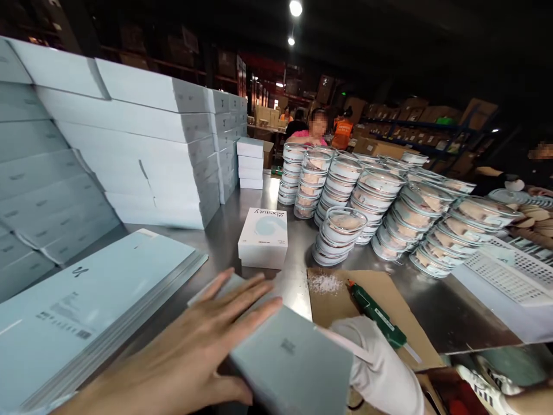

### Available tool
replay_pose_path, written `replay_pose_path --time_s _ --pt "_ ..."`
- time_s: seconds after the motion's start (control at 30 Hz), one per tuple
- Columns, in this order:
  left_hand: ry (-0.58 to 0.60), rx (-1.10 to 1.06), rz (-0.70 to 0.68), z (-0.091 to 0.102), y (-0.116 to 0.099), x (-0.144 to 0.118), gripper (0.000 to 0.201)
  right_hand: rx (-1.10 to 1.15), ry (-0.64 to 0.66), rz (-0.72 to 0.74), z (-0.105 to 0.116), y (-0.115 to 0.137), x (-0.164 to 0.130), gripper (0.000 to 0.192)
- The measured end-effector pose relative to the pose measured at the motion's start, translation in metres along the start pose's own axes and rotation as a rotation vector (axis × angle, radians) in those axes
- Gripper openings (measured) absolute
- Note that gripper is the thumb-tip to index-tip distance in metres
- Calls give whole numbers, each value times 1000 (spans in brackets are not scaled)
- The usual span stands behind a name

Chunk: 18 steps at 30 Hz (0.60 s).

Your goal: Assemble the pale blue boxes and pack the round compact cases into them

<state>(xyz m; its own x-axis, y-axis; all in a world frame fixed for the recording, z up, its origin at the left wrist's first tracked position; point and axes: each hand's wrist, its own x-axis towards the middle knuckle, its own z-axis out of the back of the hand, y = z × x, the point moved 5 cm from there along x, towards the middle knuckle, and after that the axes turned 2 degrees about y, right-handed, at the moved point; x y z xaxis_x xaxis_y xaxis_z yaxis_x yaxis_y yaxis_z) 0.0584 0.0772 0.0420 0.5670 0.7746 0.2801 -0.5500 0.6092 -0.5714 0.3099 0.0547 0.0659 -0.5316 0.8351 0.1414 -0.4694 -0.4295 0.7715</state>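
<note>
A pale blue box [298,351] is tilted in front of me, a small dark mark on its near face. My left hand [207,340] is bare, with its fingers stretched out and spread over the box's left and far side. The thumb points along the near left edge. My right hand [375,363], in a white glove, grips the box's right side; its fingertips are partly hidden. Just beyond stands a white box [262,239] with a blue round print and lettering. A green glue gun [378,316] with an orange tip lies on a cardboard sheet [400,288].
Flat pale blue cartons [99,305] are stacked at left, below a tall wall of boxes [142,150]. Stacked clear round containers [341,230] fill the table's right half. White granules [325,283] lie on the cardboard. A white perforated tray [510,271] is at right. People are beyond.
</note>
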Motion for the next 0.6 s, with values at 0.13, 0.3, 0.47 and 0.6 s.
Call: replay_pose_path --time_s 0.13,0.3,0.47,0.6 --pt "80 -452 270 -3 13 -15 76 -101 -148 81 49 -10 41 88" --pt "-225 -857 656 -22 52 -49 93 -500 -678 -83 130 -89 110 60" --pt "-147 -846 576 -27 50 -48 83 -565 -702 -116 155 -126 144 23" --pt "-209 -889 609 -37 59 -50 76 -454 -975 -33 185 -99 120 27"
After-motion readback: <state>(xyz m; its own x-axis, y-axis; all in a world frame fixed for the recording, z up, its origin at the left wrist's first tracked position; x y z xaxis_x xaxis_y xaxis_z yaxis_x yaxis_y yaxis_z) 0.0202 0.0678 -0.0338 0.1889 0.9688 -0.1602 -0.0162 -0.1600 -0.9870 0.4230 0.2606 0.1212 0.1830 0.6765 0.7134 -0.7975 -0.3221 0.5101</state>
